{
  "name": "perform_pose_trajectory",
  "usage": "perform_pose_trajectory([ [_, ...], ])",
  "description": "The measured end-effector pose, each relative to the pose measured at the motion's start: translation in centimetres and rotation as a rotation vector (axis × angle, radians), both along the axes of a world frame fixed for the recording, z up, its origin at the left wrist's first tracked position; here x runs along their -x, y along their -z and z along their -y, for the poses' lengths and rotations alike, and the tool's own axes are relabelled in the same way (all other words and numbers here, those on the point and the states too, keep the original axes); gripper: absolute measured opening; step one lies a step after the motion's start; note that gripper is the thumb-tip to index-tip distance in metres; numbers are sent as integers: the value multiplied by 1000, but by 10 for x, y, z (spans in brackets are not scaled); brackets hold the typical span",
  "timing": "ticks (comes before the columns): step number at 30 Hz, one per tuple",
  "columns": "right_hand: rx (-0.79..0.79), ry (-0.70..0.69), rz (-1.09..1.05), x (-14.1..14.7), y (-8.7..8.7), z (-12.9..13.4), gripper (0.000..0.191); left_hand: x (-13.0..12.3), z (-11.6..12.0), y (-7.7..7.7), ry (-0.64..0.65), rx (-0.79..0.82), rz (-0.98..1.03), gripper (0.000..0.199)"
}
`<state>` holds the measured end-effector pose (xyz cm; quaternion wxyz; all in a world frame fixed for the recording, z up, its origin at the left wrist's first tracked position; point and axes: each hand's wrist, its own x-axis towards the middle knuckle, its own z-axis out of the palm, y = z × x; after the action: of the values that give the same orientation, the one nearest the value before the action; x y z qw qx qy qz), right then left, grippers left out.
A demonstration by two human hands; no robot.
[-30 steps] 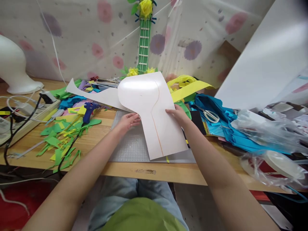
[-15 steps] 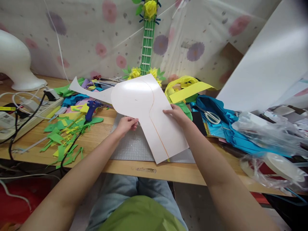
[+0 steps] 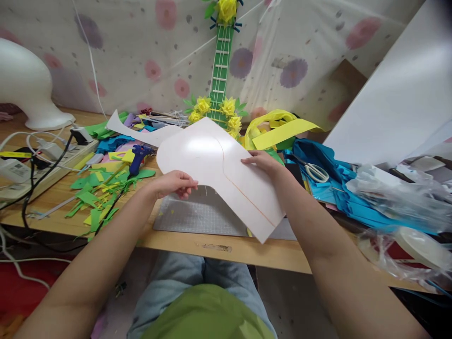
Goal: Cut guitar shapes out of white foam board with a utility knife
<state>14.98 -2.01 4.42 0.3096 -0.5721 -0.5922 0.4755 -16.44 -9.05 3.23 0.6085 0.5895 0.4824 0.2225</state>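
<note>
One white card sheet [image 3: 201, 160] tilts, right hand [image 3: 265, 163] gripping at three o'clock, apparently for steadiness; left hand [image 3: 175, 182] curls at eight o'clock, hold unclear.

"What's the person wearing?"

"An olive-green top [image 3: 208, 315], rounded in front and lightly creased, and faded light-blue jeans [image 3: 173, 282], their 2 legs showing below the front edge of the surface [image 3: 275, 256]."

"And the arms?"

"The 2 forearms [image 3: 109, 254] are bare, and so are the left hand [image 3: 176, 184] and the right hand [image 3: 264, 163]."
</note>
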Motion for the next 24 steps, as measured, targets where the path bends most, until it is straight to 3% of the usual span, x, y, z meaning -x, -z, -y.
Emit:
perform_pose_trajectory([
  [3,47,-90,125,5,-1,-9,40,-4,-10,-2,-249,-409,-101,26],
  [5,15,-146,241,12,0,-16,36,-11,-16,1,-282,-667,-242,24],
  [6,-3,-174,292,17,0,-19,34,-15,-17,3,-219,-770,-307,24],
  [9,-57,-207,380,27,-1,-29,30,-27,-16,11,128,-973,-425,40],
  [12,-66,-231,448,29,-6,-36,31,-36,-10,14,335,-1035,-485,59],
  [18,-133,-378,598,34,-19,-35,31,-62,-19,7,378,-1052,-606,77],
  [21,-211,-429,691,43,-19,-33,33,-74,-27,11,450,-1038,-659,89],
  [24,-290,-413,724,44,-17,-33,33,-78,-32,17,426,-1047,-679,98],
])
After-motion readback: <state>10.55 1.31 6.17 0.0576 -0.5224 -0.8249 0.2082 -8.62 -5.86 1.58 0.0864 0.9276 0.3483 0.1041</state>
